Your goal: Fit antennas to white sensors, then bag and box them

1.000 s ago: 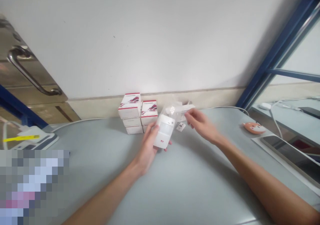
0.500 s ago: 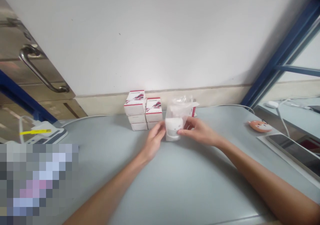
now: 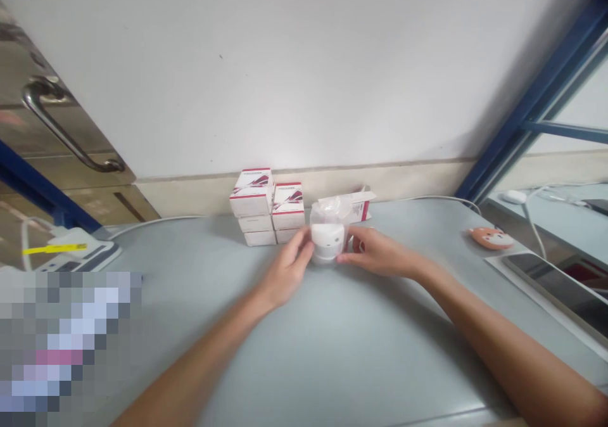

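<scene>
In the head view, a white motion sensor (image 3: 327, 235) stands roughly upright near the back edge of the tabletop (image 3: 308, 351), about midway between its left and right ends; whether its base rests on the surface or is slightly lifted, I cannot tell. The left hand (image 3: 282, 275) grasps its left side, thumb and fingers bent against the casing. The right hand (image 3: 382, 253) grasps the other side, with the thumb at the lower right of the front and the other fingers curled behind, partly hidden.

Just behind the sensor, toward the back edge, is a crumpled clear plastic bag (image 3: 327, 210); whether it wraps any of the sensor, I cannot tell. An opened white-and-red carton (image 3: 360, 206) lies beside the bag, flap out. Left of the sensor, close to the back edge, white cartons with red trim (image 3: 251, 202) are stacked in two adjoining columns, the left one taller.

Near the tabletop's right edge lies an orange-and-white animal-faced object (image 3: 493, 238), with a dark flat panel (image 3: 560, 287) on a white base nearer the front right corner. Toward the back left corner is a white device with a yellow tag (image 3: 83, 254); pixelation covers the area in front of it. A white cable (image 3: 156, 223) runs from near that device along the back edge.
</scene>
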`<state>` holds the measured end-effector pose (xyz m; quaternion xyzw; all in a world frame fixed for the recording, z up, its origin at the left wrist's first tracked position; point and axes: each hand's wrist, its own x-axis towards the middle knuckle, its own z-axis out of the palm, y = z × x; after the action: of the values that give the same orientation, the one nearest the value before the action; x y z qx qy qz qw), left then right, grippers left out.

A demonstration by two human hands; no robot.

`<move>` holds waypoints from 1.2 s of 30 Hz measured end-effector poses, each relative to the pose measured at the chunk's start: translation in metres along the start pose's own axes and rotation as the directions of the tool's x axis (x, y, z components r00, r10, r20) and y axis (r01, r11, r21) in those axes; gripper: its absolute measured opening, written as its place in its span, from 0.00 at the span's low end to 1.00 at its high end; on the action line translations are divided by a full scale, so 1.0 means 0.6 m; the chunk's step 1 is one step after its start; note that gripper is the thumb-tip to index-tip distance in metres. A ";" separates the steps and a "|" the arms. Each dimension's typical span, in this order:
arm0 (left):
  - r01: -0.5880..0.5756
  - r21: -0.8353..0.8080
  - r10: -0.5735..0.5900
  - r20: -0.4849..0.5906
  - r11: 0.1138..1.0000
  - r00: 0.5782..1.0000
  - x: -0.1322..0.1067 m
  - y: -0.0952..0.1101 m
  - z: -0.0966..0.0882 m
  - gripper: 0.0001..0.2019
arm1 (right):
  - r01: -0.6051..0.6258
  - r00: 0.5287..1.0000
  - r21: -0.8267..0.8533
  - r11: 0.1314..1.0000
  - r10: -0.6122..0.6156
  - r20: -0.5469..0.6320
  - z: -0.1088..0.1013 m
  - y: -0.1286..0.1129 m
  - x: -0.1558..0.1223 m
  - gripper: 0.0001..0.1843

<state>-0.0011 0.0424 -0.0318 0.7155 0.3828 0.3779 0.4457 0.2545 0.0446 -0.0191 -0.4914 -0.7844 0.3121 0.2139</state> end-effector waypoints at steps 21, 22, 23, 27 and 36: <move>-0.061 0.022 0.058 0.116 0.998 0.992 0.006 -0.030 0.000 0.24 | 0.039 0.999 -0.175 0.984 -0.038 0.007 0.014 -0.009 0.001 0.15; -0.068 0.027 0.064 0.117 0.997 0.991 0.006 -0.031 -0.001 0.24 | 0.038 0.999 -0.175 0.984 -0.036 0.014 0.015 -0.011 0.000 0.15; -0.072 0.029 0.068 0.117 0.997 0.991 0.006 -0.031 -0.002 0.24 | 0.040 0.999 -0.170 0.985 -0.038 0.018 0.015 -0.012 -0.001 0.16; -0.063 0.020 0.060 0.128 0.998 0.990 0.005 -0.026 -0.003 0.23 | 0.046 0.994 -0.151 0.988 -0.060 -0.091 0.005 -0.018 -0.007 0.22; -0.057 0.048 0.049 0.154 0.997 0.987 0.001 -0.012 -0.004 0.26 | 0.065 0.988 0.024 0.998 -0.061 -0.140 0.017 -0.023 -0.003 0.23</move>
<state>-0.0043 0.0458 -0.0374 0.7637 0.3384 0.3236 0.4444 0.2399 0.0356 -0.0170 -0.4838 -0.7783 0.2813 0.2847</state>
